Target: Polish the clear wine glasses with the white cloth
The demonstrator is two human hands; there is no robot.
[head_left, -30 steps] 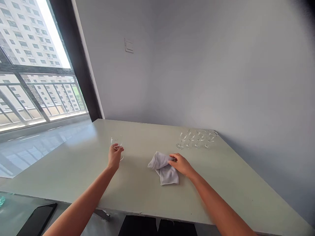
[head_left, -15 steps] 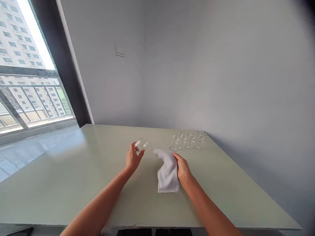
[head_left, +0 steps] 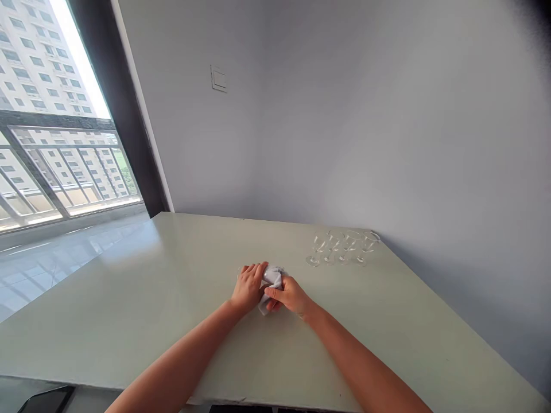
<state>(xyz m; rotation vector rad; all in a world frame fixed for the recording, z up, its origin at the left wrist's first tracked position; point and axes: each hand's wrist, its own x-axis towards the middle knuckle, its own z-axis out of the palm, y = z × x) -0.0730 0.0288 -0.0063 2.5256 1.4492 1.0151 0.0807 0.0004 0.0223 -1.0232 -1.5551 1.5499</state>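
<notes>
My left hand (head_left: pixel 248 288) is closed around a clear wine glass (head_left: pixel 272 273) that lies tilted on its side, its mouth towards the right. A white cloth (head_left: pixel 264 306) is bunched at the glass's mouth and hangs down between my hands. White shows through the bowl, so part of the cloth seems to be inside it. My right hand (head_left: pixel 289 295) grips the cloth, thumb on top, at the rim. Most of the stem is hidden by my left fingers. Both hands are just above the table.
Several clear stemmed glasses (head_left: pixel 317 244) stand upright in a row at the back right of the pale table (head_left: pixel 172 321). Grey walls meet behind it. A window with a railing is at the left, and a dark flat object (head_left: pixel 47 400) lies below the near left edge.
My hands have come together. The right hand has brought the cloth left to the glass and bunched it at the mouth. The view has shifted slightly left.
</notes>
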